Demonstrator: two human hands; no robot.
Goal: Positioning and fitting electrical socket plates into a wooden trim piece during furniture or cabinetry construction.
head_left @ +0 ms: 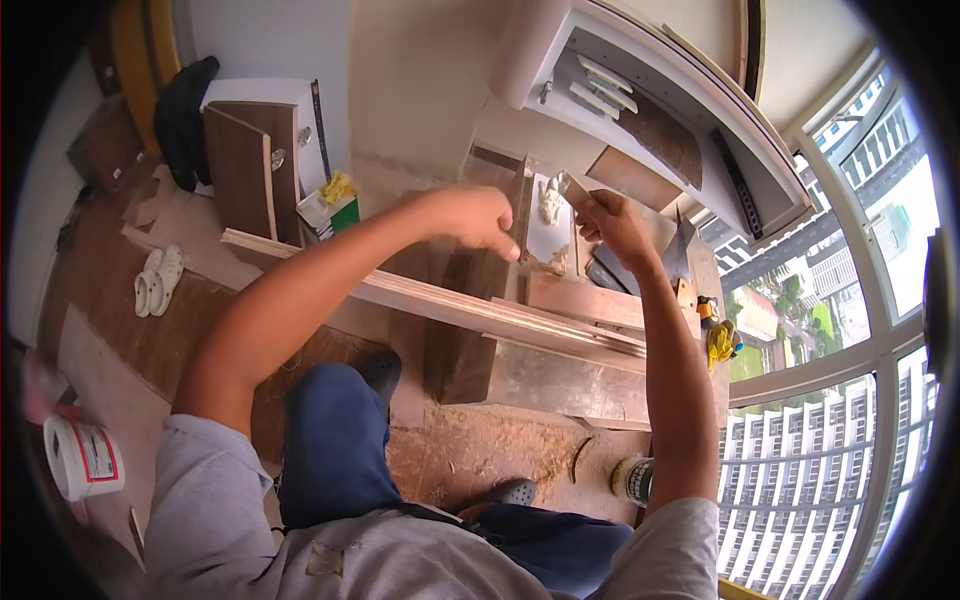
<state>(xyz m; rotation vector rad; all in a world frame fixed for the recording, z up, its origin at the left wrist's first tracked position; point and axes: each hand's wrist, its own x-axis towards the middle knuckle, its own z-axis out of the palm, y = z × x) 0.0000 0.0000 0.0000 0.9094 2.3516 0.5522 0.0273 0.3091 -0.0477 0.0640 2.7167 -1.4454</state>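
Observation:
My left hand (480,220) hovers left of a white board (546,240), its fingers loosely bent and the thumb apart. Nothing shows between its fingers. A white, putty-like lump (550,201) sits on that board, between my two hands. Pinched in my right hand (612,224) is a small flat brownish piece (573,190), tilted up beside the lump. Whether it is a scraper blade or a wood chip I cannot tell. Below my hands, a long plywood strip (440,300) crosses the bench in front of a shorter reddish wood board (580,300).
A white cabinet (530,60) with an open interior overhangs the far right. A handsaw (680,250) and a yellow-and-black tool (715,335) lie at the bench's right end near the window. Wood shavings (470,445) cover the floor; a can (632,480) stands below. A white bucket (82,458) is at left.

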